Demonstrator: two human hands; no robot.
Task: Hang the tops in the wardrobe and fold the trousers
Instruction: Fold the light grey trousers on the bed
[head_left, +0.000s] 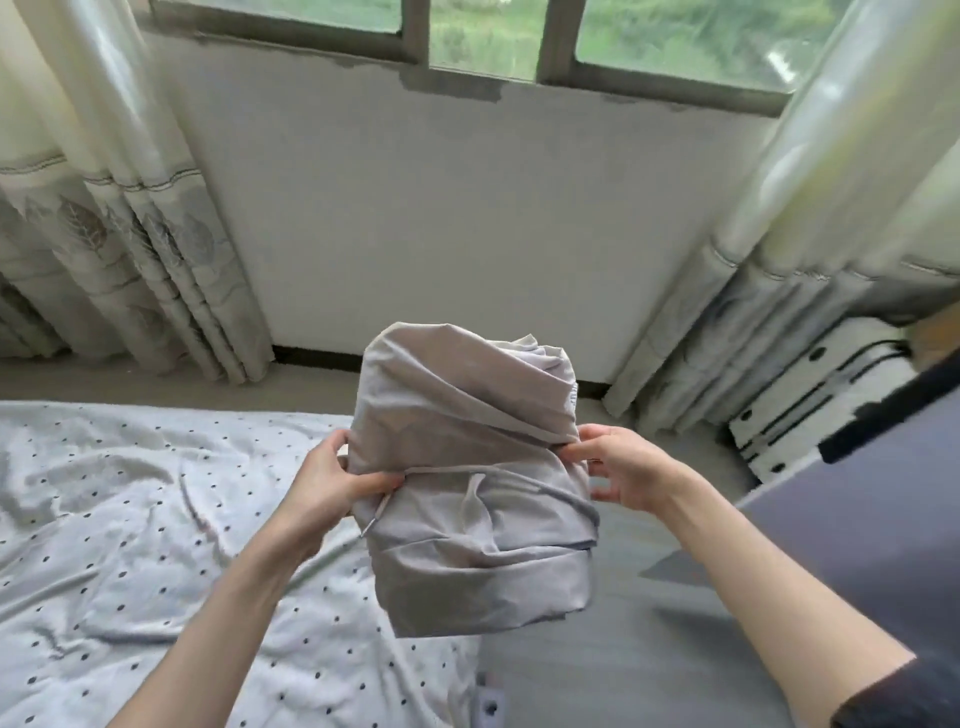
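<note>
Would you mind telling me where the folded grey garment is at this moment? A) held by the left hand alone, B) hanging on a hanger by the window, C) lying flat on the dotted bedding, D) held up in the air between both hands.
D: the folded grey garment is lifted clear of the dotted bedding, with the left hand gripping one side and the right hand pinching the other.

Soft window (488, 31) daylight, warped edges

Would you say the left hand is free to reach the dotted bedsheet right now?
Probably not: the left hand grips the folded grey trousers held above the dotted bedsheet, with the right hand on the other side.
</note>
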